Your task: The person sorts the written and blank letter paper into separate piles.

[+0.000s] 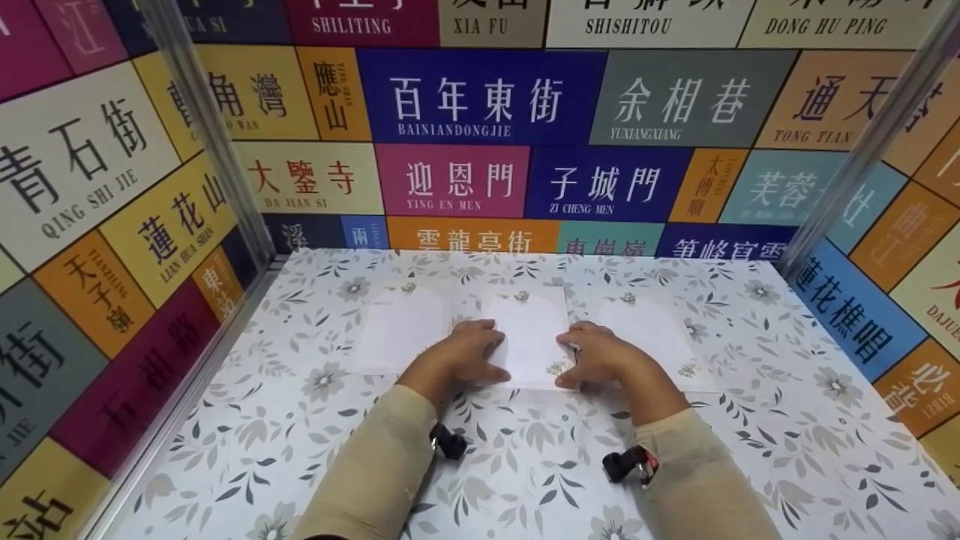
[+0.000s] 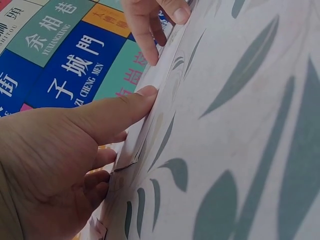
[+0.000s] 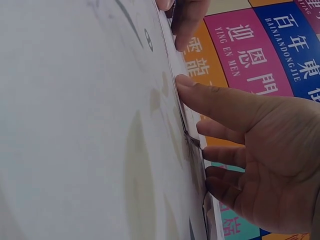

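A white sheet of paper [image 1: 531, 330] with small floral prints near its top and lower right lies between my hands. In the left wrist view its near edge [image 2: 141, 142] shows thin layers at the corner. My left hand [image 1: 469, 356] rests at its left side, thumb toward the near edge and fingers spread along the side. At the opposite side, my right hand [image 1: 600, 358] mirrors this, thumb and fingertips right at the edge. Both hands keep their fingers loosely bent and apart from their thumbs. The right wrist view shows the right thumb [image 3: 200, 95] along the paper's edge.
Another white sheet [image 1: 401, 330] lies to the left, and a similar one with floral corners [image 1: 652, 322] to the right. A floral cloth [image 1: 540, 465] covers the table. Colourful sign-covered panels [image 1: 480, 97] stand around the back and sides, with metal posts [image 1: 217, 142] at the corners.
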`<move>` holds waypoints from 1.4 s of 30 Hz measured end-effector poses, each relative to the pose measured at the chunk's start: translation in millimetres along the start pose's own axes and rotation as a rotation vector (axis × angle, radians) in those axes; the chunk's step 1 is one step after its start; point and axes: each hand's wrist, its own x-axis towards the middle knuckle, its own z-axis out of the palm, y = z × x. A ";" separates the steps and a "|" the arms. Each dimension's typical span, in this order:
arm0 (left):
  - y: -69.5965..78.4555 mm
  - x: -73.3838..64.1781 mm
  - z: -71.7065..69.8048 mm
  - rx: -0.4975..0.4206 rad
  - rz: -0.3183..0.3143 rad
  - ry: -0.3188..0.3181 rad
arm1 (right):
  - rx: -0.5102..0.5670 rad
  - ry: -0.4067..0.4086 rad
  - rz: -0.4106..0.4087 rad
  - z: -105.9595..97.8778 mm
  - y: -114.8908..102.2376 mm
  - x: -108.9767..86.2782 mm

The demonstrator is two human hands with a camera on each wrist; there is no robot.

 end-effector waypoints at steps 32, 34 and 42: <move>5.1 5.3 -0.2 -0.160 -0.027 0.149 | 0.043 0.039 -0.027 -0.8 0.3 0.0; 5.0 5.1 0.0 -0.228 -0.056 0.161 | 0.044 0.038 -0.035 -1.0 0.6 0.7; 8.3 6.7 -3.4 -0.432 -0.164 0.249 | 0.111 0.114 -0.021 -3.5 3.2 4.0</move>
